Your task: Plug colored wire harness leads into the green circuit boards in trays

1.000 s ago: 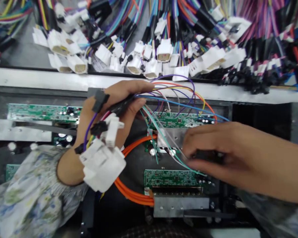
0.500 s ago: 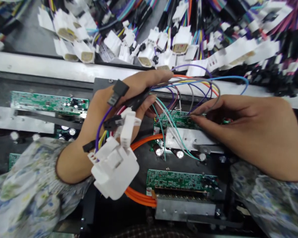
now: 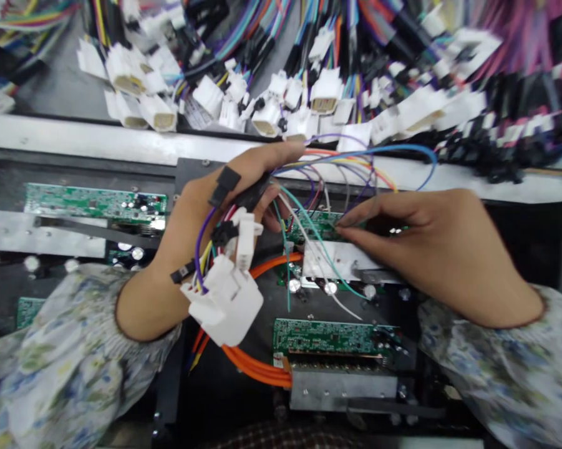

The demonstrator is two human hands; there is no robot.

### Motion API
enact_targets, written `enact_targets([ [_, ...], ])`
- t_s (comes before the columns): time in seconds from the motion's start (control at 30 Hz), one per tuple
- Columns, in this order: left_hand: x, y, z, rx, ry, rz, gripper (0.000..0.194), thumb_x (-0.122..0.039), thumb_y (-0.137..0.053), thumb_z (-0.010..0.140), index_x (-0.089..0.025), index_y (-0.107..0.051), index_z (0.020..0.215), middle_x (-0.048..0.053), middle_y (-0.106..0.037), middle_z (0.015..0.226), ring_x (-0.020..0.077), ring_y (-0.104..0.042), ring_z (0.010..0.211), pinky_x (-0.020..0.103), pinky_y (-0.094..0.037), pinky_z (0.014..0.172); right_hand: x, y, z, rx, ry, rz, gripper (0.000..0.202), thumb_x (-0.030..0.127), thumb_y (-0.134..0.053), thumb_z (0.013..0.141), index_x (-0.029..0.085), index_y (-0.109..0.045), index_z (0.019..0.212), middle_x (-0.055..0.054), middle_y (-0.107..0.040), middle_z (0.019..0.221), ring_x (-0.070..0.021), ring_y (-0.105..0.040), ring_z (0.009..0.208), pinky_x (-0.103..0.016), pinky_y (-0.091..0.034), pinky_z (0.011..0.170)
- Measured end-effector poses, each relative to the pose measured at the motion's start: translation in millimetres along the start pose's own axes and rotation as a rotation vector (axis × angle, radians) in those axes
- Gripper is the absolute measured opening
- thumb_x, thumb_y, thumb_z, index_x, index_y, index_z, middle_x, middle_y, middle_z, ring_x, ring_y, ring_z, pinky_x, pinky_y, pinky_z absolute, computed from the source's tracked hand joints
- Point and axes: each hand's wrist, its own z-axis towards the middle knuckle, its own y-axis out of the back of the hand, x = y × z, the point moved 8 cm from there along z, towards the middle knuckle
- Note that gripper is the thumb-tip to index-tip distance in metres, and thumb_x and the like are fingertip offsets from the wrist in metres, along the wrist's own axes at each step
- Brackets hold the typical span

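A wire harness [image 3: 257, 190] with a black sleeve is gripped in my left hand [image 3: 182, 227]. From it hang a large white connector [image 3: 231, 305] and small black connectors [image 3: 225, 186]. Loose coloured wires fan out to the right, among them a blue wire [image 3: 378, 149] and a green wire [image 3: 318, 234]. My right hand [image 3: 416, 243] pinches at thumb and forefinger over a green circuit board [image 3: 315, 223]; a thin wire seems to run to its fingertips. A metal plate [image 3: 330, 260] lies along that board's near side.
Behind a pale metal rail [image 3: 75, 134] lie several harnesses with white connectors [image 3: 325, 93]. Another green board [image 3: 327, 337] with a metal block [image 3: 341, 390] and orange cables [image 3: 257, 368] is nearer me. One more board [image 3: 93, 202] is at the left.
My right hand has shifted left, closer to my left hand, still pinching. The white wire's free end now hangs lower, and the view has moved slightly.
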Motion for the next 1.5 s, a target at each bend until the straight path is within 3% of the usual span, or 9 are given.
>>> enact_targets([
  [0.1, -11, -3.5, 2, 0.105, -0.065, -0.095, 0.029, -0.018, -0.052, 0.089, -0.024, -0.064, 0.115, -0.008, -0.07, 0.072, 0.0058, -0.066, 0.055, 0.012, -0.054, 0.057, 13, 6, -8, 0.046, -0.001, -0.05, 0.012, 0.034, -0.068, 0.079, 0.024, -0.073, 0.073, 0.003, -0.068, 0.061, -0.0114, -0.056, 0.048, -0.027, -0.037, 0.049],
  [0.2, -15, 0.7, 2, 0.056, -0.065, -0.119, 0.02, -0.021, -0.053, 0.089, -0.021, -0.064, 0.106, -0.009, -0.066, 0.06, 0.007, -0.064, 0.05, 0.012, -0.052, 0.051, 32, 1, -15, 0.101, 0.03, -0.025, 0.018, 0.036, -0.063, 0.084, 0.022, -0.073, 0.089, 0.002, -0.069, 0.064, -0.0114, -0.057, 0.051, -0.026, -0.039, 0.051],
  [0.4, -7, 2.6, -3, -0.007, -0.028, -0.18, 0.005, -0.026, -0.055, 0.09, -0.024, -0.057, 0.095, -0.01, -0.066, 0.066, 0.0067, -0.065, 0.051, 0.014, -0.051, 0.048, 51, -11, -36, 0.521, 0.34, 0.198, 0.009, 0.018, -0.058, 0.086, 0.02, -0.066, 0.081, 0.004, -0.068, 0.072, -0.0059, -0.059, 0.062, -0.019, -0.043, 0.059],
  [0.53, 0, 0.5, -3, 0.033, 0.014, -0.193, 0.012, -0.014, -0.057, 0.087, -0.025, -0.061, 0.091, -0.012, -0.066, 0.066, 0.0049, -0.066, 0.054, 0.012, -0.049, 0.048, 1, 20, -13, 0.043, 0.012, 0.163, 0.012, 0.033, -0.065, 0.081, 0.023, -0.07, 0.077, 0.002, -0.073, 0.072, -0.0099, -0.064, 0.06, -0.021, -0.047, 0.054],
  [0.6, 2, 0.0, -2, 0.052, 0.013, -0.187, 0.015, -0.013, -0.058, 0.088, -0.026, -0.063, 0.093, -0.013, -0.069, 0.075, 0.0044, -0.067, 0.06, 0.013, -0.052, 0.054, -13, 17, -8, -0.075, -0.075, 0.099, 0.014, 0.035, -0.068, 0.076, 0.022, -0.073, 0.076, 0.0, -0.074, 0.072, -0.0124, -0.063, 0.055, -0.024, -0.046, 0.05],
  [0.77, -10, 11.0, -4, -0.013, -0.05, -0.044, 0.01, -0.021, -0.061, 0.089, -0.024, -0.069, 0.095, -0.011, -0.073, 0.091, 0.0067, -0.068, 0.072, 0.018, -0.056, 0.076, -16, 5, -5, -0.054, -0.115, 0.088, 0.013, 0.035, -0.068, 0.071, 0.024, -0.074, 0.074, 0.0, -0.072, 0.067, -0.0126, -0.06, 0.05, -0.024, -0.043, 0.044],
  [1.07, -15, 4.5, 1, 0.112, -0.022, 0.033, 0.024, -0.021, -0.057, 0.091, -0.026, -0.071, 0.11, -0.006, -0.072, 0.087, 0.0108, -0.067, 0.077, 0.019, -0.051, 0.064, -20, 14, -14, -0.14, -0.231, 0.092, 0.01, 0.033, -0.071, 0.076, 0.023, -0.072, 0.077, 0.002, -0.069, 0.065, -0.0094, -0.058, 0.053, -0.024, -0.04, 0.047],
  [1.37, 2, 3.6, -3, 0.049, 0.009, 0.017, 0.029, -0.054, -0.056, 0.089, -0.039, -0.069, 0.11, -0.007, -0.063, 0.075, 0.0067, -0.061, 0.065, 0.022, -0.054, 0.078, -17, 5, -11, -0.129, -0.146, 0.005, 0.012, 0.031, -0.07, 0.078, 0.02, -0.073, 0.077, 0.002, -0.068, 0.063, -0.0069, -0.055, 0.052, -0.022, -0.035, 0.045],
  [1.5, 4, 1.2, -2, 0.064, -0.027, 0.021, 0.021, -0.041, -0.059, 0.091, -0.039, -0.07, 0.108, -0.007, -0.062, 0.076, 0.0065, -0.061, 0.066, 0.02, -0.05, 0.067, -17, 5, -12, -0.125, -0.175, 0.008, 0.014, 0.034, -0.068, 0.079, 0.021, -0.073, 0.078, 0.002, -0.068, 0.064, -0.007, -0.054, 0.052, -0.024, -0.037, 0.046],
])
